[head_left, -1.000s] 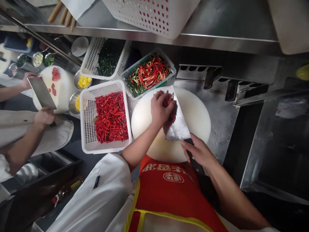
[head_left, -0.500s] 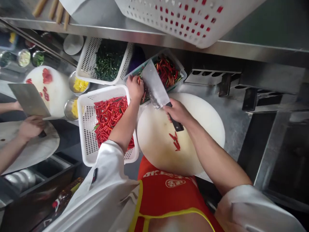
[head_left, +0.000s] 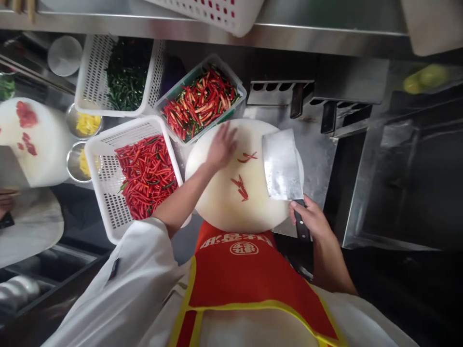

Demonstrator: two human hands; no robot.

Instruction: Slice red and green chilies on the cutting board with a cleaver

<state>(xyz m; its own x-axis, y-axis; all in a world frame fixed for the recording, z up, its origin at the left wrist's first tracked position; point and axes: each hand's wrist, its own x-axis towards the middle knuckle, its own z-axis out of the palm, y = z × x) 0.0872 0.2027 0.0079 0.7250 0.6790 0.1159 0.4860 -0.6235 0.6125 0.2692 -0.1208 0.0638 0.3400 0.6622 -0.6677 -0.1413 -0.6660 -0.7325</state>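
My right hand [head_left: 314, 218] grips the black handle of a cleaver [head_left: 284, 166], whose broad blade lies over the right side of the round white cutting board [head_left: 217, 207]. My left hand [head_left: 222, 147] is over the board's upper left part, fingers stretched out, with nothing seen in it. A few cut red chili pieces [head_left: 240, 188] lie mid-board, and a couple more strips sit just above them. Behind the board, a clear plastic tub [head_left: 240, 99] holds sliced red and green chilies [head_left: 202, 103]. Left of the board stands a white basket [head_left: 103, 193] of whole red chilies [head_left: 148, 176].
A second white basket [head_left: 90, 72] holds green chilies [head_left: 126, 77]. Two metal bowls [head_left: 74, 164] contain yellow pieces. At left, a co-worker's hand [head_left: 6, 202] is near another cleaver [head_left: 12, 166]. A knife rack [head_left: 282, 91] stands behind right; a steel shelf [head_left: 162, 26] runs overhead.
My left hand has come away from the tub onto the board. The cleaver has moved from the tub to the board's right side. Sliced chilies now fill the tub's near part. The view has shifted right.
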